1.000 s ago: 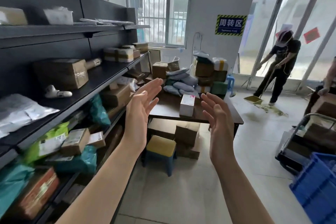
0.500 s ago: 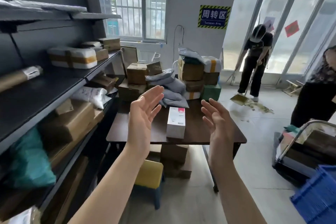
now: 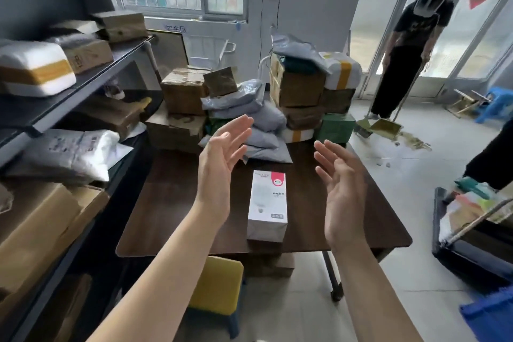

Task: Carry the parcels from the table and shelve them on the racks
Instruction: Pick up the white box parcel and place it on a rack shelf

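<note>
A white box with a pink corner [image 3: 267, 204] stands upright near the front edge of the dark brown table [image 3: 172, 219]. My left hand [image 3: 220, 164] and my right hand [image 3: 342, 189] hover above the table on either side of this box, palms facing each other, fingers apart, holding nothing and not touching it. Behind the box lie grey poly bags [image 3: 258, 122] and stacked cardboard boxes [image 3: 298, 86]. The dark racks [image 3: 69, 89] on the left hold a white foam parcel [image 3: 33, 69], a white bag [image 3: 69, 153] and brown cartons [image 3: 36, 230].
A yellow stool [image 3: 216, 286] stands under the table's front. A person with a broom and dustpan [image 3: 408, 44] stands at the glass doors, back right. A cart [image 3: 472, 230] and a blue crate [image 3: 491, 316] are on the right, beside another person's dark sleeve [image 3: 491, 158].
The table and the white box have come much closer and now sit between my hands. Both hands stay raised and empty, now over the tabletop.
</note>
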The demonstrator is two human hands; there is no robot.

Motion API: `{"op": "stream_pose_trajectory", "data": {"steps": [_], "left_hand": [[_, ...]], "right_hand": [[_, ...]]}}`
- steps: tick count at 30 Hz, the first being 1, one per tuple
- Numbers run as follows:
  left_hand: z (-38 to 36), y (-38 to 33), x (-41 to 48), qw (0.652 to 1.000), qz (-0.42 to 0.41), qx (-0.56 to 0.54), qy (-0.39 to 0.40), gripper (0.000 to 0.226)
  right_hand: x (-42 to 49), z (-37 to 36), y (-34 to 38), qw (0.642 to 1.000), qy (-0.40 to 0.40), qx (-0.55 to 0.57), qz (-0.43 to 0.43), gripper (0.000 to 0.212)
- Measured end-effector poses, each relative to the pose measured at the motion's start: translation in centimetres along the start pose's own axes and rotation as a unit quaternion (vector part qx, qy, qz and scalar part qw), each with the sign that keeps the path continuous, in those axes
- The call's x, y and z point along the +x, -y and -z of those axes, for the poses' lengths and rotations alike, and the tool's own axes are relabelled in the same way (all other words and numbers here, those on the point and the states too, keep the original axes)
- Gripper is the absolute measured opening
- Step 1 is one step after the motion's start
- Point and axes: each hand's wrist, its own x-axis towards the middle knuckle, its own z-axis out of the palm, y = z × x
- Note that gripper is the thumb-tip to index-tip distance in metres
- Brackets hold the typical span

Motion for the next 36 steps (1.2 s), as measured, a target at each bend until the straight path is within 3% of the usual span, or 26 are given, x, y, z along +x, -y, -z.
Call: {"op": "stream_pose_trajectory", "data": {"steps": [10,20,24,31,36], "left_hand": [[3.8,18.6,13.3,0.975,0.180,0.094,-0.095,0.042],[8.0,34.7,15.4,0.904,0.371,0.128,-0.168,0.036],[8.9,38.0,12.8,0.863,0.447,0.168,-0.164,0.032],[8.9,38.7,13.1,0.848,0.466,0.161,-0.192,0.027],[8.1,35.0,17.3,0.886,0.398,0.152,-0.184,0.026]], "right_hand": [[14.2,-0.6,-17.4,0.984,0.025,-0.079,-0.155,0.031],[15.8,1.7,-33.5,0.930,0.000,-0.139,-0.342,0.025],[13.6,1.7,-37.5,0.898,0.027,-0.166,-0.407,0.034],[12.7,-0.2,-38.3,0.890,0.027,-0.155,-0.429,0.026],[17.3,-3.9,-34.3,0.922,0.032,-0.116,-0.367,0.038]]}}
